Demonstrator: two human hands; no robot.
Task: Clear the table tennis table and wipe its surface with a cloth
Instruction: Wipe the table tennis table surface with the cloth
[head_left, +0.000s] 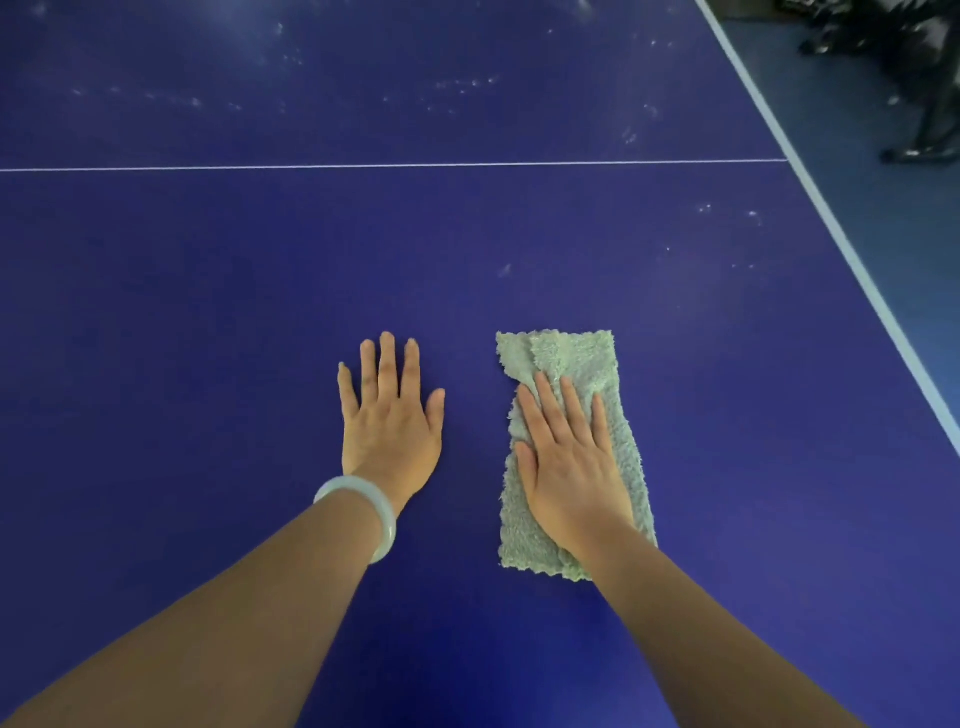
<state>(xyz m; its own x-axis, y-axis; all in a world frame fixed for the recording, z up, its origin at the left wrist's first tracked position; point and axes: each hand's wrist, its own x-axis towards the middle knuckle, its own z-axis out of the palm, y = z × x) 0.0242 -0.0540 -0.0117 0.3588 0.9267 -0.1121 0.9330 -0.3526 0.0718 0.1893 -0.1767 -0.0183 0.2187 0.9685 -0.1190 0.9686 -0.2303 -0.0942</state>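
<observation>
We are pressing our right hand (566, 467), fingers straight and flat, on the green cloth (571, 358), which is lying toward the right edge of the table (208, 312). Our left hand (389, 415) is resting just beside the cloth, spread wide, holding nothing

The one camera sits at the person's head and looks forward and steeply down onto the blue table (208, 312), near enough that its surface fills almost the whole view. Both forearms (234, 613) enter from the bottom edge, with the left hand (389, 421) and right hand (569, 467) near the centre; the table's white side line (829, 228) slants across the upper right corner.
</observation>
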